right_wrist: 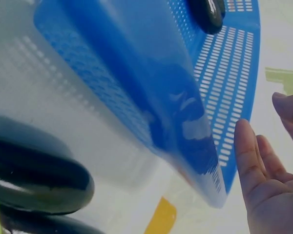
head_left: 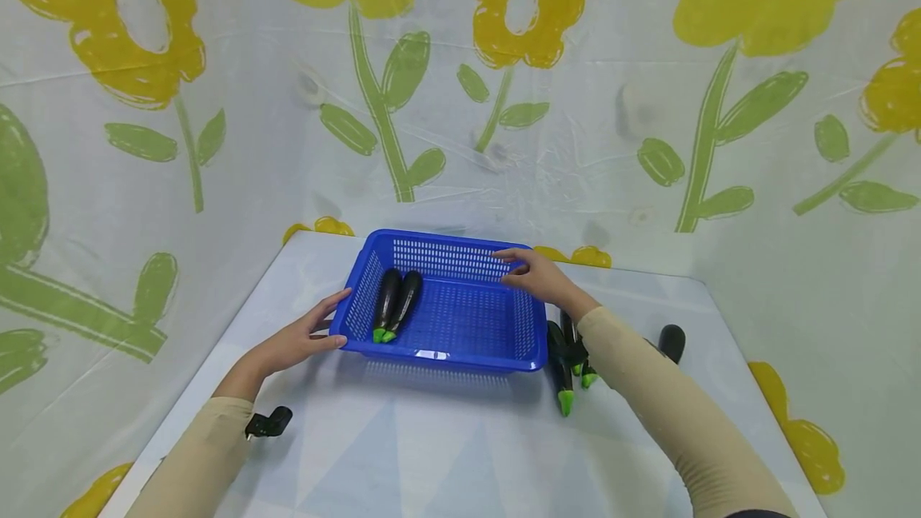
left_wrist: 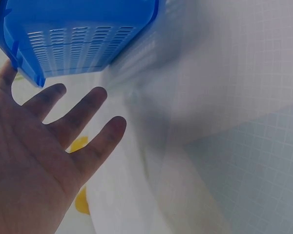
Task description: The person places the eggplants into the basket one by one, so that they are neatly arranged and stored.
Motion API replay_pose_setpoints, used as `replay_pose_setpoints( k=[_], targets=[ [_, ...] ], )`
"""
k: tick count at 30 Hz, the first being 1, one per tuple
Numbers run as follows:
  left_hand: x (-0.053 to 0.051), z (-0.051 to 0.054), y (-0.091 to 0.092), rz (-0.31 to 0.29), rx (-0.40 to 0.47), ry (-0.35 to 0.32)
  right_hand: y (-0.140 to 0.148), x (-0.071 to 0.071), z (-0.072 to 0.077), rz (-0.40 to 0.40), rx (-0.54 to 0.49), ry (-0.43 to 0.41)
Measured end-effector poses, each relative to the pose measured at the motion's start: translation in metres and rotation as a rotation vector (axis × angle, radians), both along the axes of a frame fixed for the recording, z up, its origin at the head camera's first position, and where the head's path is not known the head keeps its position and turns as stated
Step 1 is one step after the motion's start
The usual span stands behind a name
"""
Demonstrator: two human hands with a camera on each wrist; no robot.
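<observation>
Head view: two glossy oblong eggplants (head_left: 405, 302) inside slotted basket (head_left: 468, 318).

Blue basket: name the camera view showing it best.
Head: nearly the whole blue basket shows, inside included. Left wrist catches only a cropped, perforated part; right wrist, a cropped corner and some inside.

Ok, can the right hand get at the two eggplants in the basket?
Likely yes: the right hand holds nothing, and the open basket leaves the two eggplants uncovered at its left end.
</observation>
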State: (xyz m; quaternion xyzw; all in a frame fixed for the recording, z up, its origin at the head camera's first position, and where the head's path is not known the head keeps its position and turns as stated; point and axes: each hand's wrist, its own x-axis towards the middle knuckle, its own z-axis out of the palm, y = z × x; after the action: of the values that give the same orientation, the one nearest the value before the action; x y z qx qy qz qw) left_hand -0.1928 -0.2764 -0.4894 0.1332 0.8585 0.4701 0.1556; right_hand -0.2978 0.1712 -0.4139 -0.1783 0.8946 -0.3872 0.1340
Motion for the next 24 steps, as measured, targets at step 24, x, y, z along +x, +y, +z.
replay_pose_setpoints(
  k=[24],
  targets=[
    [-0.001, -0.002, -0.001, 0.011, -0.014, -0.009, 0.048, 0.01, -0.007, -0.091, -0.097, 0.055]
  ],
)
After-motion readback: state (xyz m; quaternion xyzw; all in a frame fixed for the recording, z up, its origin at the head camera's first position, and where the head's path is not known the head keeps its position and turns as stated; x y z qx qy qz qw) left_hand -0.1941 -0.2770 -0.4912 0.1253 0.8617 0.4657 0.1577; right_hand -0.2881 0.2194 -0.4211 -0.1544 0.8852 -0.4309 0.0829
